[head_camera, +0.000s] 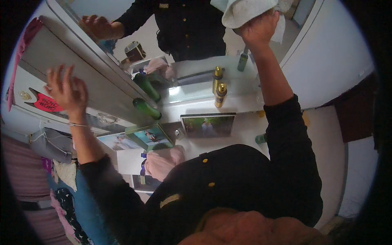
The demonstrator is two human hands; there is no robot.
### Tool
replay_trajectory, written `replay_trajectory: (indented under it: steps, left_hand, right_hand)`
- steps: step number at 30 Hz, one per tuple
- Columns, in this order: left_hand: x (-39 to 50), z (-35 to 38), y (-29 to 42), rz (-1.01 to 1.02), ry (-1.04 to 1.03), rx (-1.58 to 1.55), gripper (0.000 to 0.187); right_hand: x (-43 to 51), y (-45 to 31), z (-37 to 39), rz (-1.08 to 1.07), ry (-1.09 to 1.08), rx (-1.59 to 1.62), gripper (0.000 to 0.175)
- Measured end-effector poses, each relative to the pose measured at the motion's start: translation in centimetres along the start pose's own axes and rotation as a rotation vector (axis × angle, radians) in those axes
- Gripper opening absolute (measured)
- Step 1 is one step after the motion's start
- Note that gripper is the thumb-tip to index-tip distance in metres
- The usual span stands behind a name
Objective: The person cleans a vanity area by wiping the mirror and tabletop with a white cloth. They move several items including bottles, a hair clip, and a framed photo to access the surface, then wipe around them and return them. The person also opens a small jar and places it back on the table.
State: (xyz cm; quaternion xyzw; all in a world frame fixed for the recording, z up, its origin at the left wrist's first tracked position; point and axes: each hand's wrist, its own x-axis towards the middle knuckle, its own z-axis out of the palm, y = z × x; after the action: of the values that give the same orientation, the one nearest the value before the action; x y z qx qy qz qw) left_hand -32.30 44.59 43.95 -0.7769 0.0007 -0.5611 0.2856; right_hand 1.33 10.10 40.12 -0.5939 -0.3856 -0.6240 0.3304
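My right hand point(260, 29) is raised at the upper right, holding a pale cloth point(245, 13) up against a large wall mirror point(196, 36). The mirror shows the reflection of my dark jacket and arms. My left hand point(67, 90) hangs in the air at the left, fingers spread, with nothing in it. Behind it stand a white cabinet point(101, 88) and a red paper decoration point(47, 102). Part of the cloth is hidden by the picture's top edge.
Below the mirror, a dresser top holds a gold-capped bottle point(220, 96), a green glass bottle point(147, 108), a framed photo point(208, 125), a green-framed photo point(150, 137) and a pink cloth point(162, 162). A bed point(87, 202) lies at the lower left.
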Motion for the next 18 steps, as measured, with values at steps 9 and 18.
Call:
replay_trajectory:
  steps: [9,18]
  left_hand:
    - [-4.6,5.6,27.5,-0.517,-0.567,-1.110,0.030]
    - [-9.1,10.9,38.6,-0.768,-0.841,-1.155,0.061]
  right_hand:
    - [-1.0,0.8,0.1,-0.048,-0.030,-0.018,0.040]
    - [-3.0,2.3,0.9,-0.158,-0.116,-0.164,0.034]
